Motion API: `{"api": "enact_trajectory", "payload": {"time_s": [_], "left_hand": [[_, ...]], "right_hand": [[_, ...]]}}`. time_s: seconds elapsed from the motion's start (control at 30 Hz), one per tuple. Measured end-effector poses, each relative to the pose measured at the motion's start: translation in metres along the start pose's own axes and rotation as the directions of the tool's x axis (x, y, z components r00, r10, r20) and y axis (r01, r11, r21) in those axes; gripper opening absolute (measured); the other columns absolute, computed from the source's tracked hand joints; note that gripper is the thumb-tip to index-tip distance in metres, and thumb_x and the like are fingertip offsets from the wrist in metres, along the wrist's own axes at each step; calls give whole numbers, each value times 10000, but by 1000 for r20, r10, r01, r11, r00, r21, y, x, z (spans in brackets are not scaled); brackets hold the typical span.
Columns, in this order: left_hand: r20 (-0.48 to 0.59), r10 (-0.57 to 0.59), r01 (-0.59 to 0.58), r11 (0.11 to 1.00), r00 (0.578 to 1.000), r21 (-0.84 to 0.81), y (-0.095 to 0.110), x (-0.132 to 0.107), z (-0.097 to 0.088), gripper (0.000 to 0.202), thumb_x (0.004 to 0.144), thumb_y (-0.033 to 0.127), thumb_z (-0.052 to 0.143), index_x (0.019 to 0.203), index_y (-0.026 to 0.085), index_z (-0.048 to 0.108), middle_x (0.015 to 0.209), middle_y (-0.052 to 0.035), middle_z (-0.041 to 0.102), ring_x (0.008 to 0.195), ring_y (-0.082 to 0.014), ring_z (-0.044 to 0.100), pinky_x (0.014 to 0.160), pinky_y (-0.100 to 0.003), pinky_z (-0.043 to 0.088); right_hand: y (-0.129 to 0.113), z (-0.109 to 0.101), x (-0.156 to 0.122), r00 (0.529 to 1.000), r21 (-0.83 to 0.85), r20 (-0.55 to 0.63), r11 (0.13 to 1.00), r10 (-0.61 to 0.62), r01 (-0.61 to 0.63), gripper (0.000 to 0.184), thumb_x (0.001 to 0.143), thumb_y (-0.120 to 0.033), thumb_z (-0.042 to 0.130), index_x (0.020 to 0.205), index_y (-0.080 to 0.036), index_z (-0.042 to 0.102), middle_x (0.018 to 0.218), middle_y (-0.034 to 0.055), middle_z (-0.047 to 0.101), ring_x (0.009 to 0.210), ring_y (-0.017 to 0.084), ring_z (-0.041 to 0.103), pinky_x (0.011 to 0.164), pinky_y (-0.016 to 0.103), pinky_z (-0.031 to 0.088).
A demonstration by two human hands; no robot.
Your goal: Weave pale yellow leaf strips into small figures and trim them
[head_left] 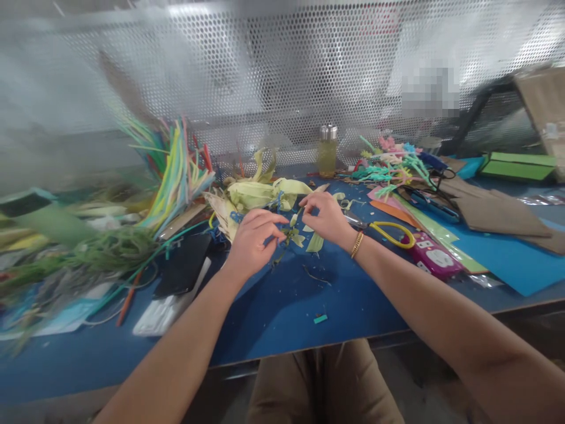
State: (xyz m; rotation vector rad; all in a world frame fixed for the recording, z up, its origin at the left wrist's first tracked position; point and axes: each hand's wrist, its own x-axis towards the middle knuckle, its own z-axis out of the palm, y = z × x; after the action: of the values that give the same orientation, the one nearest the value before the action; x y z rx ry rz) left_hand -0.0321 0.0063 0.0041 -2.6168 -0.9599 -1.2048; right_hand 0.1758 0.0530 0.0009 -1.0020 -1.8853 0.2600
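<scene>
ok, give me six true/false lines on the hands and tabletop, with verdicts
1. Yellow-handled scissors lie to the right of the right hand. True.
2. The bracelet is worn on the left. False: it is worn on the right.
3. Pale green husk-like pieces lie just beyond the left hand. True.
4. The bottle lies on its side. False: it stands upright.
5. A small teal scrap lies near the table's front edge. True.
6. The table is red. False: it is blue.
</scene>
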Motion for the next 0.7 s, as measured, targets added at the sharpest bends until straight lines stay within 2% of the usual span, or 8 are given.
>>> {"api": "enact_trajectory", "payload": {"time_s": [0.13, 0.23, 0.37, 0.47, 0.53, 0.6, 0.67, 0.7], "left_hand": [[78, 76, -85, 989, 994, 122, 7, 2, -4, 157, 781, 95, 585, 747, 232, 654, 1107, -20, 695, 1013, -218, 567, 918, -406, 455], [74, 92, -104, 977, 993, 185, 11, 2, -3, 142, 772, 115, 599, 713, 234, 651, 1099, -25, 688, 1010, -224, 568, 908, -398, 464], [31, 2, -5, 993, 1000, 115, 11, 1, 3, 126, 775, 120, 596, 726, 226, 642, 964, -38, 693, 933, -202, 608, 878, -376, 483], [-15, -123, 122, 992, 992, -44, 7, -3, 11, 104, 769, 118, 595, 717, 209, 593, 916, -39, 688, 889, -179, 636, 823, -334, 504], [-52, -229, 222, 969, 972, -113, 3, -5, 16, 103, 745, 119, 604, 705, 203, 561, 907, -41, 689, 868, -175, 642, 761, -307, 513], [-83, -327, 315, 940, 942, -130, -2, -8, 21, 96, 721, 112, 601, 715, 199, 563, 872, -36, 687, 822, -171, 642, 701, -287, 510], [-110, -393, 378, 916, 913, -135, -6, -10, 24, 87, 712, 111, 594, 728, 194, 578, 830, -31, 678, 773, -165, 636, 665, -276, 503], [-124, -415, 398, 907, 901, -139, -8, -10, 25, 79, 712, 116, 596, 728, 192, 581, 815, -30, 673, 758, -163, 632, 658, -274, 500]], "right_hand": [[-8, -4, 0, 999, 187, 16, 982, -40, 36, 126, 672, -100, 590, 602, -196, 551, 943, 39, 706, 953, 198, 620, 957, 397, 387], [-20, -6, -3, 998, 265, 48, 964, -50, 36, 118, 683, -95, 587, 626, -197, 573, 991, 40, 698, 1004, 198, 613, 989, 403, 381], [-29, -6, -5, 995, 375, 97, 926, 10, -46, 92, 715, -126, 596, 655, -195, 591, 1073, 54, 675, 1061, 205, 600, 1017, 416, 376], [-28, -2, -5, 977, 538, 155, 817, 144, -206, 35, 748, -174, 584, 766, -188, 610, 1134, 75, 650, 1083, 210, 596, 942, 381, 446], [-25, 2, -6, 927, 604, 274, 704, 256, -373, 233, 752, -183, 576, 984, -190, 604, 1179, 90, 631, 1038, 207, 615, 838, 352, 496], [-22, 7, -8, 848, 584, 421, 620, 321, -524, 505, 729, -170, 608, 1222, -197, 502, 1203, 110, 617, 964, 201, 634, 750, 332, 517], [-20, 13, -12, 794, 539, 517, 600, 319, -592, 710, 694, -176, 678, 1344, -187, 394, 1188, 127, 614, 925, 198, 638, 731, 329, 524], [-20, 16, -14, 789, 528, 536, 609, 301, -592, 776, 675, -191, 717, 1367, -178, 367, 1173, 130, 614, 922, 196, 638, 743, 331, 528]]}}
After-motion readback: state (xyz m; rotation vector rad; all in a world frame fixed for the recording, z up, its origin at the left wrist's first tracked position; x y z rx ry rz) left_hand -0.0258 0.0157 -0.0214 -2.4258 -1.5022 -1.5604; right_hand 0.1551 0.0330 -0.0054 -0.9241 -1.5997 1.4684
